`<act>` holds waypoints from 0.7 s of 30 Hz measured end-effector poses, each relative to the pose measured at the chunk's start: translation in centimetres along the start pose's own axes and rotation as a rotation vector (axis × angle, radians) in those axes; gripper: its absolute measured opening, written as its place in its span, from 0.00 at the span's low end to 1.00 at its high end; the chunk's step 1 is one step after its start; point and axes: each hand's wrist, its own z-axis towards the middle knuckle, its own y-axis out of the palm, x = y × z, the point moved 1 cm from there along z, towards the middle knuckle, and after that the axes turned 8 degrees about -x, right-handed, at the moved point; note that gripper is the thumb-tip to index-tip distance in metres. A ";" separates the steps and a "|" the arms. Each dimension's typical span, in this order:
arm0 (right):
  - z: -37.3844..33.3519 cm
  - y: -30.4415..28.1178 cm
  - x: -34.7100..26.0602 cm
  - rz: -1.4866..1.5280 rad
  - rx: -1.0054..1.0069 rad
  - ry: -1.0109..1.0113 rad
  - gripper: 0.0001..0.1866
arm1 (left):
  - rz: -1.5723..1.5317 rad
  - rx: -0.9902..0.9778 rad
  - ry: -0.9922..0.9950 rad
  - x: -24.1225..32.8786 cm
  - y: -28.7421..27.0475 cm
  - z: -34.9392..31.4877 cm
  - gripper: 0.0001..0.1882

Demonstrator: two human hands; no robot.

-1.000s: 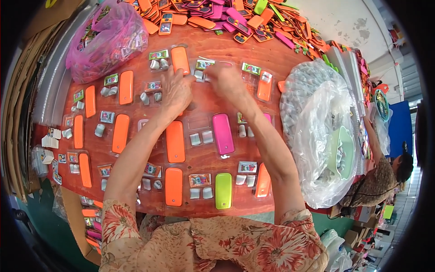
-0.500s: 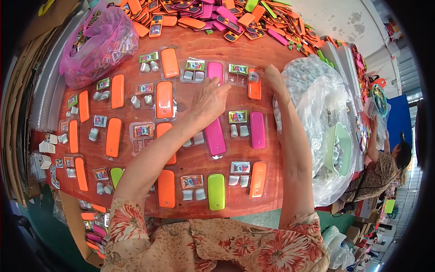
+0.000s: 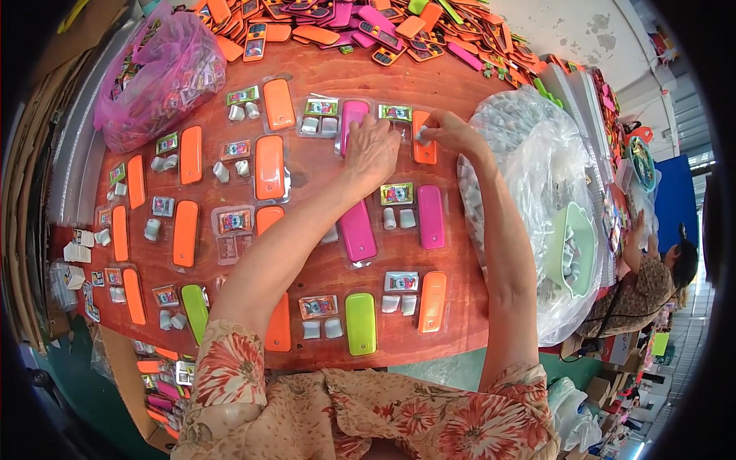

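My right hand pinches a small white roll above the far right clear plastic tray, beside its orange toy phone. A green sachet lies in the same tray. My left hand reaches over a magenta toy phone to that tray's left part, with fingers bent and drawn together. Whatever is between its fingertips is hidden. Left of it, another tray holds a green sachet and white rolls.
More trays with toy phones, sachets and rolls stand in rows on the red table. A pink bag of sachets is far left. A clear bag of rolls and a green basket are right. A phone heap lies behind; a co-worker is at right.
My right hand has moved slightly left and down over the orange phone, with the white roll in its fingers. My left hand has shifted a little right. The whole view has shifted slightly.
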 end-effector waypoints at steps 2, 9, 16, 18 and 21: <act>-0.6 -0.1 -0.7 0.041 -0.012 0.003 0.12 | -0.009 -0.005 -0.002 -0.5 -0.1 -0.2 0.06; -3.7 -0.5 -4.1 0.649 -0.040 -0.102 0.14 | -0.864 -0.103 -0.272 -0.6 -0.7 0.9 0.11; -3.3 0.0 -4.2 0.707 -0.141 -0.172 0.10 | -1.399 -0.144 -0.475 -0.5 -1.9 -0.3 0.12; -3.1 -0.1 -4.3 0.649 -0.144 -0.178 0.10 | -1.208 -0.102 -0.399 -1.8 -1.4 0.0 0.11; -2.0 -0.1 -4.7 0.636 -0.119 -0.256 0.09 | -1.001 -0.057 -0.287 -3.1 -2.0 0.9 0.08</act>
